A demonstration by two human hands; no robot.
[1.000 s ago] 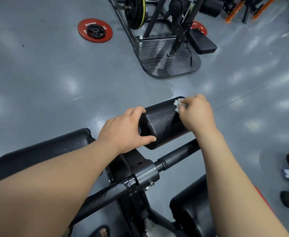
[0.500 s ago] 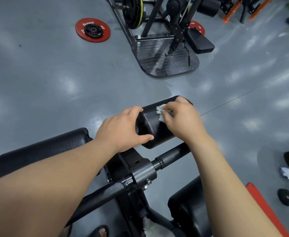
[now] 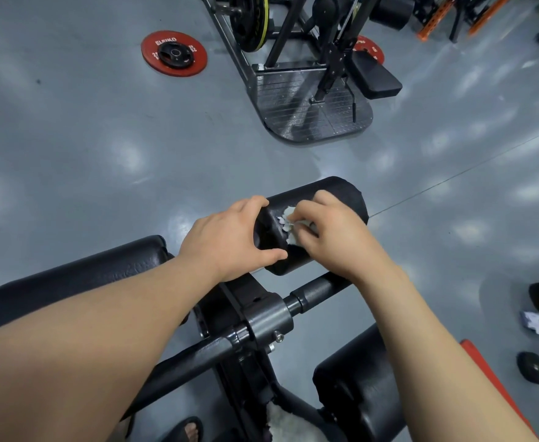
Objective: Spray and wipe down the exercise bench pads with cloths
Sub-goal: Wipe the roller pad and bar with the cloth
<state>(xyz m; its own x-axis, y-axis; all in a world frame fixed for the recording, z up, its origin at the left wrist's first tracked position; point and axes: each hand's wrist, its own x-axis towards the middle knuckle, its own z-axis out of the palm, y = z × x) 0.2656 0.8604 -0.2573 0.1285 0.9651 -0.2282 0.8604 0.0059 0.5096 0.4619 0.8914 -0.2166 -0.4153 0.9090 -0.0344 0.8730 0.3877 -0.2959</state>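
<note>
Roller pad [image 3: 332,199] sat on the bench frame's crossbar, mid-wipe. Left hand [image 3: 226,240] was clamped around its near end, steadying it. Right hand [image 3: 332,237] pinched a small white cloth [image 3: 289,218] against the pad's top. Judged partway: long pad [image 3: 80,275] at left and lower pad [image 3: 360,387] probably remained. No spray bottle was in view.

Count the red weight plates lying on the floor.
2: one red plate far left with a small black plate on it, another partly hidden behind the machine frame. More may be hidden.
</note>
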